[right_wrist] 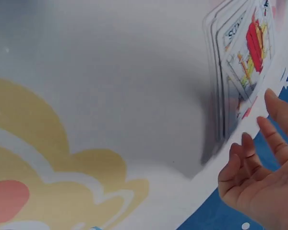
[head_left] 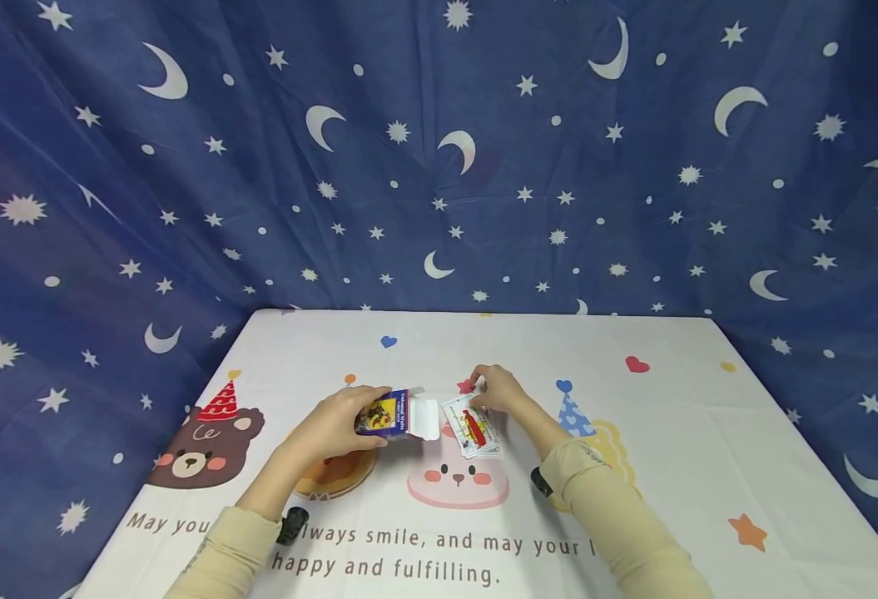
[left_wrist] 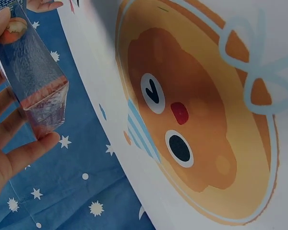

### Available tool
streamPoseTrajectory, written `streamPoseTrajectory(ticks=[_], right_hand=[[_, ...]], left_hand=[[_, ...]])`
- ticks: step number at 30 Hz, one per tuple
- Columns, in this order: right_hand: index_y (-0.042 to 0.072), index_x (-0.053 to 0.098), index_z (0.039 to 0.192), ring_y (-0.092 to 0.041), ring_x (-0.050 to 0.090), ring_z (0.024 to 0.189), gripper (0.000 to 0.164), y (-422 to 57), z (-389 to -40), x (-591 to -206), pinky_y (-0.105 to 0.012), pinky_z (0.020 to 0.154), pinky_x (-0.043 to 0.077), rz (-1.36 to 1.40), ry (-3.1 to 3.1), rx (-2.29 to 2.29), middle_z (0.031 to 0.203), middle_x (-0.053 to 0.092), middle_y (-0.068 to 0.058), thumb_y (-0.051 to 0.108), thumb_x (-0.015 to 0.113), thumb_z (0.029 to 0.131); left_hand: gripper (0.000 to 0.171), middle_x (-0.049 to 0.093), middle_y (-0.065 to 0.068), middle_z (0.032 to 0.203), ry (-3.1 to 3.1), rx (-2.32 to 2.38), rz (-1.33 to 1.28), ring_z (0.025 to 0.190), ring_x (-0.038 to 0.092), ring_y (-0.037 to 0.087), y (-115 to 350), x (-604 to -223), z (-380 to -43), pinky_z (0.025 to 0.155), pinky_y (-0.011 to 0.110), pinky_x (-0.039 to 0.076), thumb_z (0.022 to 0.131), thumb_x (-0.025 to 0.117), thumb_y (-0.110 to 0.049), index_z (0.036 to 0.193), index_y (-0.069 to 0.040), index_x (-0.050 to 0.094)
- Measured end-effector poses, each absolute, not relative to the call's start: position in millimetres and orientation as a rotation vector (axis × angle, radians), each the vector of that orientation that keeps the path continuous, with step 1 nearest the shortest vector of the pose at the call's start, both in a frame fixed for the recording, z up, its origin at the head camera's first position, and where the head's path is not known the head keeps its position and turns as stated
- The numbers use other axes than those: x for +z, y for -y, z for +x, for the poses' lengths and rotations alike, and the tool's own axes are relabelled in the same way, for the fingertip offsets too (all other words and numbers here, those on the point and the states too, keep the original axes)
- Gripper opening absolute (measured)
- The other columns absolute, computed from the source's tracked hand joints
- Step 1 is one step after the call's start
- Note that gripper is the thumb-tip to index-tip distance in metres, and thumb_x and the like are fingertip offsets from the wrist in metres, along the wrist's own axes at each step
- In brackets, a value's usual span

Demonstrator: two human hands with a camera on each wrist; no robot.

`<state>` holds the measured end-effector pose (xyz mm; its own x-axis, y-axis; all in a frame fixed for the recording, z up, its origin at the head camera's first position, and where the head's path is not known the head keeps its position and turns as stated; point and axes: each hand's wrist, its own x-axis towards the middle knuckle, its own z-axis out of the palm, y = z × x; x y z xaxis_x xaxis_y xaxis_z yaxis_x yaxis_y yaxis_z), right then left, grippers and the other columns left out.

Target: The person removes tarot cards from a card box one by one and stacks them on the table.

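Note:
In the head view, my left hand [head_left: 334,423] grips a card box [head_left: 384,414], dark blue and yellow with printed lettering. Its white flap [head_left: 424,418] stands out on the right side. The left wrist view shows thumb and fingers on opposite sides of the box [left_wrist: 31,62], which looks glossy and see-through at its near end. My right hand [head_left: 500,389] is beside a small stack of picture cards [head_left: 473,426], the top one bearing a red figure. In the right wrist view the fingers of my right hand [right_wrist: 264,167] are loosely bent next to the cards [right_wrist: 245,57].
A white tablecloth [head_left: 678,466] with cartoon animals and lettering covers the table. Behind it hangs a blue curtain [head_left: 513,274] with moons and stars. A black wrist device [head_left: 292,526] is on the left forearm, another [head_left: 540,482] on the right.

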<state>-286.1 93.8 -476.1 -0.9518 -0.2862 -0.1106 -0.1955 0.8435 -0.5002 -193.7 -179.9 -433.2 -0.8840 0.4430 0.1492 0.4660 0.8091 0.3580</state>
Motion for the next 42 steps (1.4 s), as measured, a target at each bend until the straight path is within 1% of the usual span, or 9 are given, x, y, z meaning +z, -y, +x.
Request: streamPoseTrajectory(ticks=[6,10,15,19,22,26,32,36,42], right_hand=[[0.010,0.062,0.107,-0.025,0.049,0.090,0.042,-89,-288,-482,-0.045,0.081,0.048,-0.401,-2.826,-0.609,0.098,0.056,-0.010,0.028,0.080,0.074],[0.010,0.060,0.103,-0.025,0.047,0.091,0.043,-89,-291,-485,-0.046,0.084,0.047,-0.384,-2.839,-0.563,0.097,0.055,-0.009,0.029,0.082,0.071],[0.009,0.057,0.097,-0.023,0.046,0.087,0.041,-94,-293,-483,-0.040,0.078,0.045,-0.384,-2.835,-0.582,0.091,0.052,-0.007,0.027,0.082,0.071],[0.004,0.055,0.094,-0.017,0.045,0.076,0.033,-103,-293,-474,-0.027,0.066,0.041,-0.404,-2.717,-0.822,0.081,0.049,-0.004,0.014,0.079,0.074],[-0.001,0.055,0.097,-0.013,0.044,0.066,0.024,-112,-292,-466,-0.020,0.057,0.038,-0.393,-2.565,-1.085,0.072,0.048,-0.002,0.004,0.072,0.080],[-0.004,0.055,0.106,-0.008,0.048,0.060,0.022,-125,-290,-462,-0.017,0.053,0.041,-0.321,-2.390,-1.345,0.066,0.052,0.002,0.002,0.064,0.086],[-0.008,0.058,0.112,-0.005,0.053,0.058,0.027,-141,-282,-467,-0.017,0.053,0.047,-0.163,-2.395,-1.543,0.066,0.059,0.003,0.003,0.062,0.088],[-0.011,0.059,0.113,-0.006,0.051,0.057,0.028,-148,-272,-473,-0.020,0.054,0.048,-0.082,-2.477,-1.597,0.068,0.060,0.000,0.003,0.062,0.088],[-0.010,0.060,0.109,-0.005,0.053,0.053,0.028,-151,-261,-480,-0.019,0.049,0.047,0.044,-2.488,-1.693,0.073,0.068,-0.009,0.003,0.066,0.085]], left_hand=[[0.075,0.059,0.012,0.128,2.942,-0.616,-0.742,0.117,0.056,0.029,180,-432,-193,0.100,0.048,0.046,0.070,0.082,-0.032,0.134,-0.009,0.051],[0.075,0.059,0.012,0.129,2.949,-0.608,-0.734,0.117,0.056,0.029,179,-432,-193,0.100,0.047,0.046,0.070,0.082,-0.033,0.135,-0.010,0.051],[0.075,0.059,0.012,0.128,2.947,-0.597,-0.728,0.116,0.056,0.029,179,-431,-194,0.100,0.047,0.046,0.070,0.082,-0.033,0.134,-0.009,0.052],[0.075,0.059,0.012,0.129,2.952,-0.608,-0.724,0.117,0.056,0.029,179,-431,-194,0.101,0.047,0.046,0.070,0.083,-0.032,0.134,-0.009,0.052],[0.075,0.058,0.012,0.129,2.953,-0.627,-0.718,0.118,0.056,0.029,178,-430,-194,0.101,0.047,0.045,0.070,0.082,-0.032,0.135,-0.009,0.051],[0.075,0.058,0.013,0.130,2.956,-0.637,-0.719,0.118,0.055,0.029,177,-430,-194,0.101,0.048,0.045,0.071,0.082,-0.031,0.135,-0.009,0.051],[0.075,0.058,0.013,0.130,2.953,-0.630,-0.724,0.118,0.055,0.030,177,-431,-194,0.101,0.048,0.045,0.071,0.082,-0.032,0.135,-0.009,0.051],[0.075,0.058,0.013,0.130,2.950,-0.631,-0.720,0.118,0.055,0.030,178,-431,-194,0.101,0.048,0.046,0.070,0.082,-0.032,0.135,-0.009,0.051],[0.074,0.059,0.014,0.128,2.935,-0.629,-0.738,0.116,0.056,0.030,179,-432,-192,0.099,0.048,0.047,0.070,0.083,-0.030,0.134,-0.008,0.052]])
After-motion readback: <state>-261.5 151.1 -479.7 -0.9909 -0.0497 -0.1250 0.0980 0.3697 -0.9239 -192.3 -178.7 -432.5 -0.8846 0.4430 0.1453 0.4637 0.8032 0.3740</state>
